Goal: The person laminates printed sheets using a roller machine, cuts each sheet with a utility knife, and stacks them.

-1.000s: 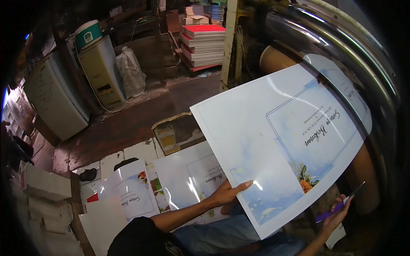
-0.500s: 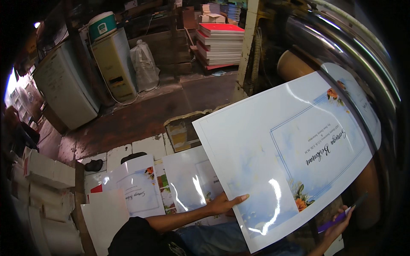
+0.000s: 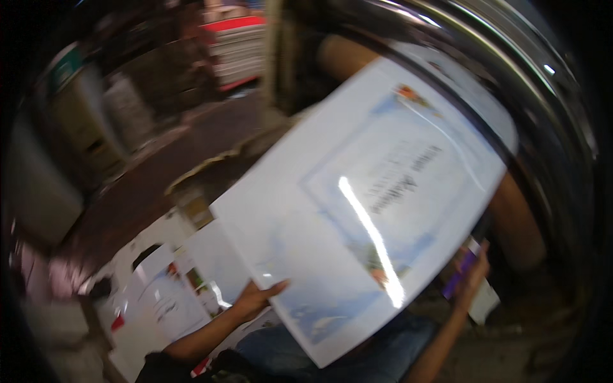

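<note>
A large glossy printed sheet (image 3: 290,185), white and pale blue with orange flowers in its corners, slopes up in front of me. Its far end bends around a shiny metal roller (image 3: 511,96). My left hand (image 3: 258,300) is closed on the near left edge, thumb on top and fingers hidden underneath. At the right, below the sheet's edge, my right hand (image 3: 474,274) is wrapped around a slim purple cutter knife (image 3: 458,276). Its tip is close to the sheet, but blur hides whether they touch.
Printed sheets (image 3: 167,300) lie on white tiles at the lower left. Brown rolls (image 3: 520,223) sit beneath the metal roller. A stack of red-topped boards (image 3: 236,51) stands at the back, and a green-topped water jug (image 3: 64,64) at the far left.
The view has swung right, so everything sits further left and is blurred. My right hand has risen with the cutter knife to the sheet's right edge. My left hand keeps its grip.
</note>
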A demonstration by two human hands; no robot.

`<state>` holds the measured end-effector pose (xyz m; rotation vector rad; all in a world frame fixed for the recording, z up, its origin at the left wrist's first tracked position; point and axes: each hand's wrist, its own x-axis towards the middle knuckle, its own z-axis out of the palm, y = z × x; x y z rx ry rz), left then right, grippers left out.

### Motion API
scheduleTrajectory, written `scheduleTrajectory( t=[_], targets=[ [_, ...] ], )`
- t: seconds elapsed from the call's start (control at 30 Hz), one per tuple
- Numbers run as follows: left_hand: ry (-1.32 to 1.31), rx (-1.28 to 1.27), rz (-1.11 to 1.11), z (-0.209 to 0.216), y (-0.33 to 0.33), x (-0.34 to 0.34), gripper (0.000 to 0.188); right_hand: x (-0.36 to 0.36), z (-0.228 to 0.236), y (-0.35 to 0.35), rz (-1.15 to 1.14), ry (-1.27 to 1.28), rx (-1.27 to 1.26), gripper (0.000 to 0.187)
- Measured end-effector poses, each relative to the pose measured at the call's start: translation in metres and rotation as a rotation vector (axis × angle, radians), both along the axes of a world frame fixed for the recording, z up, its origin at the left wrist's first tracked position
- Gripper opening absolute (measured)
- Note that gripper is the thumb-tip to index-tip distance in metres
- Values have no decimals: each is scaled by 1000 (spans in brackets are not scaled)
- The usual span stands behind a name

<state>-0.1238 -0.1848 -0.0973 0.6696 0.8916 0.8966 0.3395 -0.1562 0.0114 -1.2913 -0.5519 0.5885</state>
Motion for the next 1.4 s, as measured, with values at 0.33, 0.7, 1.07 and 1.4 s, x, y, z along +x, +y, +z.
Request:
scheduleTrajectory(
  t=[0.33, 0.7, 1.07, 1.4],
  targets=[
    [-78, -160, 181, 18, 12, 16, 59, 7, 37, 38, 90, -96, -34, 26],
    [6, -239, 100, 6, -9, -23, 58, 39, 109, 101, 54, -434, -25, 30],
    [-2, -303, 52, 18, -29, -52, 61, 26, 106, 86, -96, -650, -193, 21],
    [28, -323, 33, -4, -34, -84, 65, 46, 117, 116, 170, -1654, 31, 68]
  ],
)
